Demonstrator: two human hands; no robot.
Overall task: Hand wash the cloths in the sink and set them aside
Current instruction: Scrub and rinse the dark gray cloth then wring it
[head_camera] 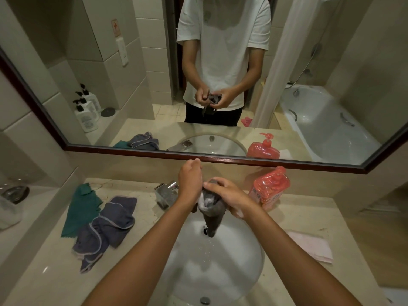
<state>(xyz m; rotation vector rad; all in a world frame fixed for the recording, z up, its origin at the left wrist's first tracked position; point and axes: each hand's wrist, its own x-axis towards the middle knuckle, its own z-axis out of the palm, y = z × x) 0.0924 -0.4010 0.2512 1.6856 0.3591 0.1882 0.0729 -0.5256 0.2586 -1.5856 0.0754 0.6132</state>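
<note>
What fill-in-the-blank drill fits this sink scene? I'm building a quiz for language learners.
1. Both hands hold a soapy ____ cloth over the sink.
2. The red soap bottle stands to the ____ of the faucet.
3. The green cloth lies on the ____ beside the blue cloth.

Missing words: grey; right; counter

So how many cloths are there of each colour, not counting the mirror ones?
Grey: 1, the soapy cloth held in both hands over the sink
Green: 1, the cloth on the counter
Blue-grey: 1, the cloth on the counter
Pink: 1, the folded cloth on the counter
Total: 4
</note>
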